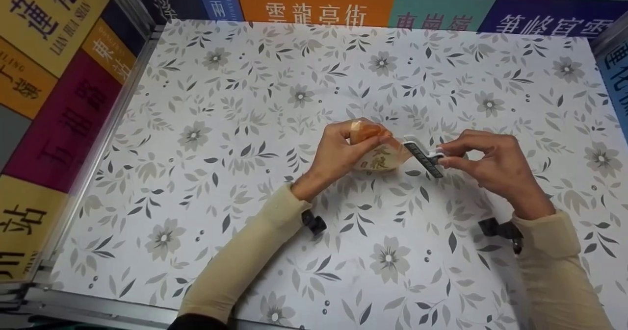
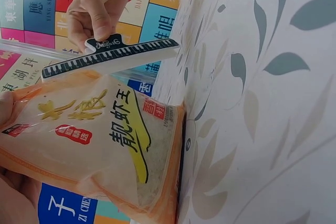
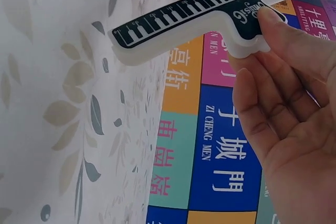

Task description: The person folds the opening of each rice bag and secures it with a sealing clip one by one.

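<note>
Clip (image 3: 205, 14) with a black-and-white piano-key strip is being pinched by its handle tab between the thumb and fingers of the right hand (image 1: 495, 168), its long bar slanting above the tabletop. In the head view it is sitting just right of a printed plastic bag (image 2: 100, 140) with orange edges; whether the two are touching, I cannot tell. The bag is standing near the middle of the floral-patterned table (image 1: 274, 183), between the hands, and is showing gold and black Chinese characters, a yellow patch, red labels and pale, grainy contents. The left hand (image 1: 336, 156) is grasping the bag's bunched orange upper part, thumb pressing on it. Beige sleeves (image 1: 250, 251) are covering both forearms, and small black devices (image 1: 314, 222) are sitting at the wrists. Coloured panels (image 1: 304, 13) bearing Chinese place-name lettering are bordering the table at the back and sides.
</note>
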Action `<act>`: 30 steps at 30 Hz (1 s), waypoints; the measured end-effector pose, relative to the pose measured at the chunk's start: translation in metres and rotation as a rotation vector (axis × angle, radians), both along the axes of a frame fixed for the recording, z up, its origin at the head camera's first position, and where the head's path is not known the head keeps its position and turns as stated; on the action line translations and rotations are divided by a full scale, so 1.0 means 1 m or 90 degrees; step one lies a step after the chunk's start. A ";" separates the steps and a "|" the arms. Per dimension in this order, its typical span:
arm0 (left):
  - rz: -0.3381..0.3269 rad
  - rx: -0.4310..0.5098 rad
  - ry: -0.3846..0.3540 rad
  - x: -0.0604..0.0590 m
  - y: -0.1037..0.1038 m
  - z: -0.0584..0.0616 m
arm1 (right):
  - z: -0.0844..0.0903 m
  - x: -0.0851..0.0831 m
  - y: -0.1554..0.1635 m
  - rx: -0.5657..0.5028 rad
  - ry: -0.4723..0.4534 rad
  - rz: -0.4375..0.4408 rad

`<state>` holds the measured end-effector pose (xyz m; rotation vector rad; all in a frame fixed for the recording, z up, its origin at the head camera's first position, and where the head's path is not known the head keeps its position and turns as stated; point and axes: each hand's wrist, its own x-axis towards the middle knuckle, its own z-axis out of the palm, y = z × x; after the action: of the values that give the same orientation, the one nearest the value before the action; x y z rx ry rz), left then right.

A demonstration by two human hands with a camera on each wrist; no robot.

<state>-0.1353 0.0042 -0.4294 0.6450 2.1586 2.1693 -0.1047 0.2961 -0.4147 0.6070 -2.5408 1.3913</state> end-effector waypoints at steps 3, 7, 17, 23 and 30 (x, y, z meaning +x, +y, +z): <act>0.001 -0.005 0.000 0.000 0.000 -0.001 | 0.002 0.000 0.001 0.001 -0.003 0.004; 0.002 -0.009 0.002 0.000 0.000 -0.002 | 0.003 0.000 0.002 -0.010 -0.013 0.038; -0.011 0.013 0.021 0.000 0.000 -0.001 | -0.001 -0.002 0.000 -0.030 0.013 0.070; -0.006 0.009 0.019 0.000 0.000 -0.001 | 0.001 -0.001 0.002 -0.031 0.008 0.057; -0.020 0.030 0.003 0.001 0.000 -0.001 | 0.000 -0.001 -0.003 -0.016 -0.016 0.052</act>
<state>-0.1345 0.0044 -0.4308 0.6813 2.0903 2.2121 -0.1057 0.2932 -0.4148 0.7000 -2.5402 1.4637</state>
